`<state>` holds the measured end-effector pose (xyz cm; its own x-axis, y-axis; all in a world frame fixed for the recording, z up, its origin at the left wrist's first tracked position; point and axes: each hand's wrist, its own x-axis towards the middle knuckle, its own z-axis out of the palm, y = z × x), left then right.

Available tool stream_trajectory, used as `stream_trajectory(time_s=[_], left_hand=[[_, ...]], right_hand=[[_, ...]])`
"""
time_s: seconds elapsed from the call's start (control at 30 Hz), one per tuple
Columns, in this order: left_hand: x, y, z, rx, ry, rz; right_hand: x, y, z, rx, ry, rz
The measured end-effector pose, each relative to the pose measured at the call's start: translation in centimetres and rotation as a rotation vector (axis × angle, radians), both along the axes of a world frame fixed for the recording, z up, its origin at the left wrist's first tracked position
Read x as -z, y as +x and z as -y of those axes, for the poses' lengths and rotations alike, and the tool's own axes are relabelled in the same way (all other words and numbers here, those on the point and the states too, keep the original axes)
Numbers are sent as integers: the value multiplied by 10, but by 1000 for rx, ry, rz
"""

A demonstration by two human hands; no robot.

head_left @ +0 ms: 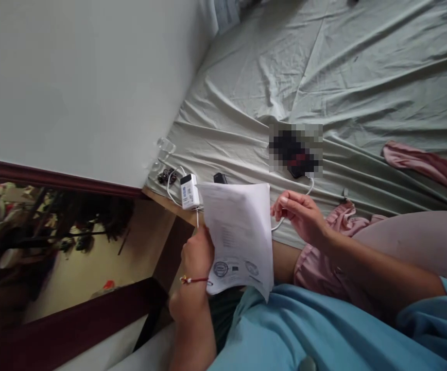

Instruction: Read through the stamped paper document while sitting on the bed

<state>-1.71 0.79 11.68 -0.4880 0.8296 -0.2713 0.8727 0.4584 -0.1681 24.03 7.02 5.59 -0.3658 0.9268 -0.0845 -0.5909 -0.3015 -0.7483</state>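
Observation:
My left hand (197,253) grips the left edge of a white printed sheet of paper (239,234) with round stamps near its lower edge. A red thread bracelet sits on that wrist. My right hand (299,214) is just right of the sheet, fingers curled and pinched close to a thin white cable (310,186); I cannot tell if it grips the cable or the sheet's edge. The cable runs up to a dark, blurred device (295,150) lying on the bed.
A wrinkled pale green bedsheet (324,67) covers the bed. A white charger block (189,191) with cord lies at the bed's corner near a small black object (220,178). Pink cloth (428,167) lies at right. A white wall (72,77) and dark wooden frame (53,178) are at left.

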Motion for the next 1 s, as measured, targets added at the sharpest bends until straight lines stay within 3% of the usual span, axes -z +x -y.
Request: stream_trajectory(time_s=[0.13, 0.23, 0.33, 0.43, 0.63, 0.73, 0.9, 1.0], left_hand=[[0, -15, 10, 110, 126, 114], [-5, -26, 20, 167, 322, 279], [-11, -30, 29, 124, 466, 429], [-12, -30, 36, 23, 579, 582], [-1, -19, 41, -145, 709, 925], [6, -12, 41, -194, 774, 1083], [14, -5, 42, -291, 893, 1144], [12, 1, 43, -302, 936, 1160]], right_hand=[[-1, 0, -1, 70, -25, 75], [1, -1, 0, 138, 63, 329], [6, -3, 2, 223, 244, 617], [12, -6, 2, 238, 342, 723], [19, -6, 0, 2, 233, 670], [18, -6, -1, -38, 160, 622], [16, -9, 1, -153, -111, 419], [20, -12, 3, -217, -134, 390]])
